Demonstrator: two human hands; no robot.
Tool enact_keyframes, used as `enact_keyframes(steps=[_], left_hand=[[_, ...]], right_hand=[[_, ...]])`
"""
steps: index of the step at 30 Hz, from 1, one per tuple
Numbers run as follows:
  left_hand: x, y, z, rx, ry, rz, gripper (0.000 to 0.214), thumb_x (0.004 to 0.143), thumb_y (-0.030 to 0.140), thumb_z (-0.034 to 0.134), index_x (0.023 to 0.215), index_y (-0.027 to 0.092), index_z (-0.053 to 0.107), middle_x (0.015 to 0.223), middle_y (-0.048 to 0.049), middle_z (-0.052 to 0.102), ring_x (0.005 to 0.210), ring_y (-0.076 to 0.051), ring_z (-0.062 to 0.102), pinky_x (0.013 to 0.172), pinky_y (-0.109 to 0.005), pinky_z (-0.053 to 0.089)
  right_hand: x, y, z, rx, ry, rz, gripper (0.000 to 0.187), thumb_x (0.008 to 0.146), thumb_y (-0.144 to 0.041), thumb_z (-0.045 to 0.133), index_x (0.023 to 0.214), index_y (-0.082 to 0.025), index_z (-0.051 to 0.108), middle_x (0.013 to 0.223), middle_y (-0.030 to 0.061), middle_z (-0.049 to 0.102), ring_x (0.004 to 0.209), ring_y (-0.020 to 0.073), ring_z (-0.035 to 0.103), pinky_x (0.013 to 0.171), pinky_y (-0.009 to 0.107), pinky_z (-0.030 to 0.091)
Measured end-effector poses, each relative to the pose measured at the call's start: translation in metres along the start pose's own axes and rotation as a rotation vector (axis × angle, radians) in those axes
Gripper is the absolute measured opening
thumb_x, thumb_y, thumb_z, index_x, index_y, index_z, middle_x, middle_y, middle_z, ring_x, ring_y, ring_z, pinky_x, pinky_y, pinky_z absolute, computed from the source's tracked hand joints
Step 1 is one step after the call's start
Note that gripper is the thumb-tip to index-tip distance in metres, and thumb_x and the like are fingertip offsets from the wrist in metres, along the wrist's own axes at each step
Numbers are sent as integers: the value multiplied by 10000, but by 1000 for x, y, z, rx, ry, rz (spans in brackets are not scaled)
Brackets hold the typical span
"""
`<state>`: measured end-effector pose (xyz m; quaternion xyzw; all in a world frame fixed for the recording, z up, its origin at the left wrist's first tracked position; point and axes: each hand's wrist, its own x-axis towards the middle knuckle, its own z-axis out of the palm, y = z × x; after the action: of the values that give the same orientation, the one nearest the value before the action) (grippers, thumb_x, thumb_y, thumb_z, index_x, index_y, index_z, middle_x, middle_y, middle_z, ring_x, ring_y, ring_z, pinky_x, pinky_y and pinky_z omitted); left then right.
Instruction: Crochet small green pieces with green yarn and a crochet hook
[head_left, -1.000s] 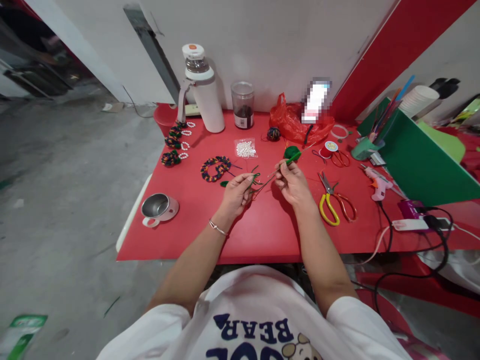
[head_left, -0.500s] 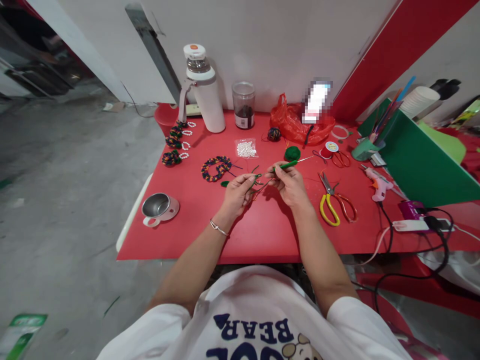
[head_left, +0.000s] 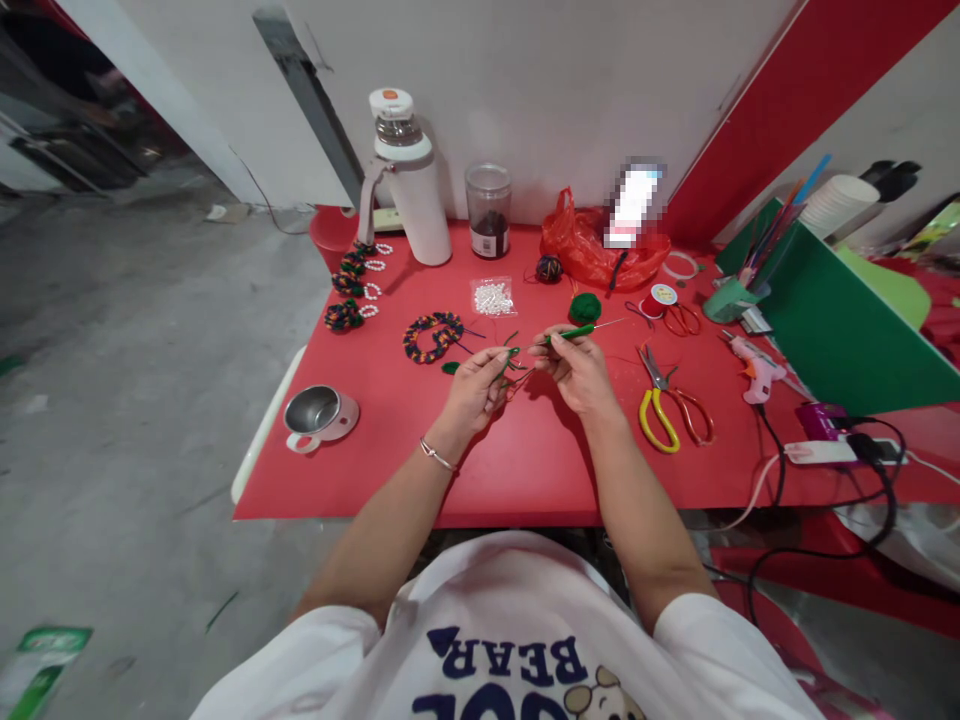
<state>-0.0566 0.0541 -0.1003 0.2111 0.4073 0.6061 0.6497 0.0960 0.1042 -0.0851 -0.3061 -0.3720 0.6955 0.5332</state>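
Observation:
My left hand (head_left: 477, 388) is closed, its thumb and forefinger pinching a small piece of green yarn (head_left: 514, 352). Across the gap from it, my right hand (head_left: 579, 372) grips a green-handled crochet hook (head_left: 576, 331) whose thin metal shaft points away to the right. Fine reddish threads (head_left: 520, 381) hang between the two hands. Just beyond my right hand sits a ball of green yarn (head_left: 584, 308). A multicoloured crocheted strip (head_left: 433, 337) lies curled left of my left hand, with a small green piece (head_left: 450, 368) close to the fingers.
Beaded crocheted pieces (head_left: 343, 316) line the table's left side near a steel-lined cup (head_left: 321, 418). Behind stand a thermos (head_left: 418, 195) and a jar (head_left: 487, 210); a bag of white beads (head_left: 493, 297) lies before them. Right are scissors (head_left: 661, 400), a glue gun (head_left: 761, 372) and cables.
Both hands stay almost in place. The hook and the green yarn in my fingers have shifted only slightly.

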Motion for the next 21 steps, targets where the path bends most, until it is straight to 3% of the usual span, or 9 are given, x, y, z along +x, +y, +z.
enact_keyframes(steps=[6, 11, 13, 17, 21], left_hand=[[0, -2, 0, 31, -1, -18, 376, 693, 391, 901, 886, 163, 674, 333, 120, 415, 223, -48, 274, 300, -160, 181], [0, -3, 0, 41, 4, 18, 449, 628, 400, 929, 930, 152, 707, 378, 109, 470, 246, -43, 284, 298, -175, 158], [0, -3, 1, 38, 9, 60, 484, 603, 377, 939, 963, 150, 709, 439, 93, 540, 271, -38, 322, 308, -176, 184], [2, -5, 2, 72, 40, 120, 516, 603, 342, 940, 1017, 153, 696, 552, 54, 642, 353, -60, 457, 361, -176, 293], [4, -6, 1, 115, 103, 170, 436, 612, 350, 934, 888, 174, 646, 532, 53, 631, 365, -61, 460, 378, -160, 271]], right_hand=[[-5, 5, 1, -165, -43, 8, 382, 707, -554, 881, 893, -231, 801, 899, 36, 806, 838, 199, 775, 672, 283, 633], [-11, 7, 5, -490, -85, -201, 238, 782, -499, 842, 908, -298, 837, 1054, 34, 811, 1080, 216, 726, 1058, 395, 557], [-11, 6, 6, -535, -132, -238, 203, 813, -486, 820, 909, -308, 838, 1120, 46, 801, 1151, 219, 706, 1114, 414, 524], [-12, 7, 7, -510, -152, -200, 220, 830, -495, 799, 907, -292, 830, 1199, 62, 783, 1164, 226, 708, 1023, 395, 588], [-14, 9, 7, -445, -156, -61, 316, 797, -533, 810, 972, -269, 818, 1074, 51, 803, 857, 192, 757, 664, 293, 635]])
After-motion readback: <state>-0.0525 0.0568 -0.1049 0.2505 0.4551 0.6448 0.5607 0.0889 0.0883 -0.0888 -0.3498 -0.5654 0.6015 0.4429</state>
